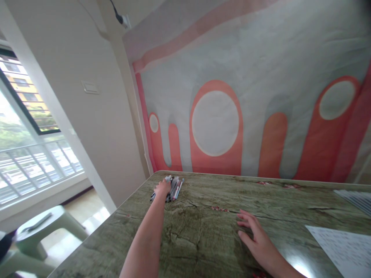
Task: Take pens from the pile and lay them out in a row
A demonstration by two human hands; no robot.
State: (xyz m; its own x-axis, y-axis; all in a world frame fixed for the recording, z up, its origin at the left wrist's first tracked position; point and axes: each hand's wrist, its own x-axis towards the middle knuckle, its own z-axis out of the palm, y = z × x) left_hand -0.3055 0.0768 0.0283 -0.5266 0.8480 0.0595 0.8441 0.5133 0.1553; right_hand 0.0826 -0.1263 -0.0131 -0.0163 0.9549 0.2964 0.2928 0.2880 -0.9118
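Note:
A bunch of pens (177, 189) lies side by side near the table's far left corner, some with white or grey barrels and some with dark ends. My left hand (162, 187) rests on the left part of this bunch with the arm stretched out. Its fingertips are lost among the pens, so whether it grips any is not visible. My right hand (251, 228) hovers over or rests lightly on the table, apart from the pens. Its fingers are spread and hold nothing. To its right lies a white sheet (344, 247) covered in rows of small marks.
The wood-patterned table (197, 231) meets a wall with a pink and orange mural (216, 164). A stack of pale ridged strips (355, 200) lies at the right edge. A pale green stool (58, 222) stands left on the floor, with a flat object on it.

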